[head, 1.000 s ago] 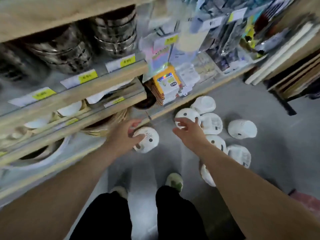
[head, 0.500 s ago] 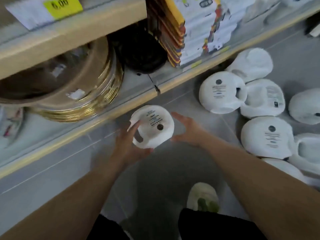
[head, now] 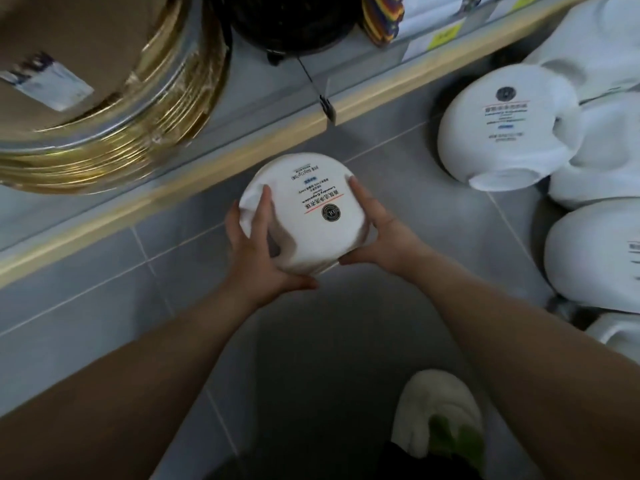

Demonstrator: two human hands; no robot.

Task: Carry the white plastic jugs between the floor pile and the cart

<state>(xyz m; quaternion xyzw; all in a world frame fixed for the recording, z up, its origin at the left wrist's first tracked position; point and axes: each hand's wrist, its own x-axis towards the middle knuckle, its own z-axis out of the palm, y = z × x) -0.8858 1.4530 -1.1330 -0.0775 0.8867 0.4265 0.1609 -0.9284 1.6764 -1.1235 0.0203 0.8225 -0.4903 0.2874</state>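
A round white container [head: 311, 206] with a printed label and a dark round seal is held between both hands above the grey tiled floor. My left hand [head: 258, 251] grips its left side, a finger laid across the dented handle part and the thumb under the lower edge. My right hand [head: 375, 226] clasps its right rim, fingers curled along the edge. The container sits just in front of the bottom shelf's wooden lip [head: 194, 187].
Several more white containers [head: 498, 129] lie on the floor at the right. On the bottom shelf stand a stack of gold-rimmed round trays [head: 131, 109] under cardboard and a black round item [head: 294, 22]. My white and green shoe [head: 440, 417] is below.
The view has dropped closer to the floor. My right hand, which was beside the container, now grips its right rim, and the container has turned so its label faces up.
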